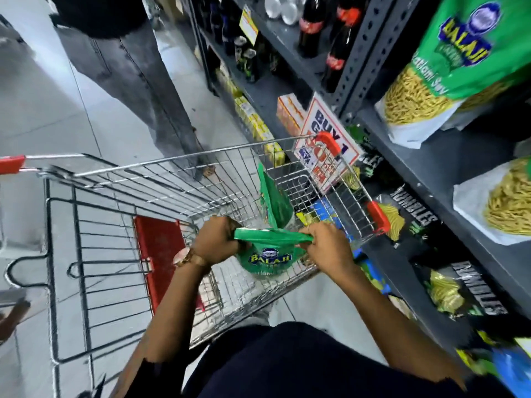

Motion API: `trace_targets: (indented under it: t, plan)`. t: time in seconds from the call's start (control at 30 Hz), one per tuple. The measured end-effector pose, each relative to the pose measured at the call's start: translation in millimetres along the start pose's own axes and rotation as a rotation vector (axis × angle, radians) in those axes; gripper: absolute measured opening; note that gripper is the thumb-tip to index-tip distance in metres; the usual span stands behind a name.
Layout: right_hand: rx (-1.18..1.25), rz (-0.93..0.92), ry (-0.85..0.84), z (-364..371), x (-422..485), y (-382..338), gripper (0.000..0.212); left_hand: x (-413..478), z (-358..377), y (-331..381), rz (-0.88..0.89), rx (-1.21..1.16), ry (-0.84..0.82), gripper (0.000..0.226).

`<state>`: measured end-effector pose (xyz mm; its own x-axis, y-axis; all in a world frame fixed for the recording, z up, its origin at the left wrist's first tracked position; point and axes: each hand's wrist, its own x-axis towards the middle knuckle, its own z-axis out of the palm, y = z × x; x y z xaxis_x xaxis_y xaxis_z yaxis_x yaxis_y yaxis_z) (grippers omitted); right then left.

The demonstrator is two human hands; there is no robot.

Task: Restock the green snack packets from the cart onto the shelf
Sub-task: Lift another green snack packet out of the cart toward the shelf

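A green snack packet [267,255] hangs inside the wire cart [172,173], held by its top edge with both hands. My left hand [217,239] grips the packet's left corner and my right hand [327,244] grips its right corner. A second green packet [273,202] stands upright in the cart just behind it. On the grey shelf [448,165] at the right, more green packets [448,58] of the same kind lie at the top, with another packet [505,205] on the level below.
A person in grey trousers [135,76] stands in the aisle beyond the cart. Cola bottles [339,44] fill the far shelf section. A "Buy 1" sign [333,139] sticks out by the cart's corner. Black snack bags [448,282] line the lower shelf.
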<state>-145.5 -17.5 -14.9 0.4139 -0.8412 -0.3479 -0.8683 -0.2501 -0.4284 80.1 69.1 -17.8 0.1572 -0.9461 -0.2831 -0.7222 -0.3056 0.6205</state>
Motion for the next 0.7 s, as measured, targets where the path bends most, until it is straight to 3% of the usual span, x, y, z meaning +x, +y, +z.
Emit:
trace_targets:
  t: [0.1,0.2,0.3,0.5,0.57,0.7]
  plan:
    - [0.045,-0.067,0.143,-27.7,-23.2,-5.3,0.024,-13.7,-38.8,30.6,0.163,-0.061,0.045,0.009]
    - [0.192,-0.085,0.252,-61.0,-48.4,-9.5,0.028,-25.4,-67.0,68.1,0.232,-0.199,0.052,0.014]
    - [0.265,-0.129,0.375,-103.2,-75.5,-10.9,0.016,-34.1,-84.4,107.0,0.327,-0.384,0.074,0.016]
    - [0.564,-0.127,0.652,-167.3,-129.2,8.2,0.023,-29.5,-79.4,187.3,0.574,-0.635,0.23,0.029]
    - [0.634,-0.137,0.736,-184.2,-147.3,22.3,0.01,-23.7,-69.6,212.9,0.621,-0.705,0.248,0.028]
    - [0.871,-0.086,0.898,-208.9,-185.8,60.4,0.021,-9.8,-37.3,267.6,0.676,-0.774,0.206,0.03]
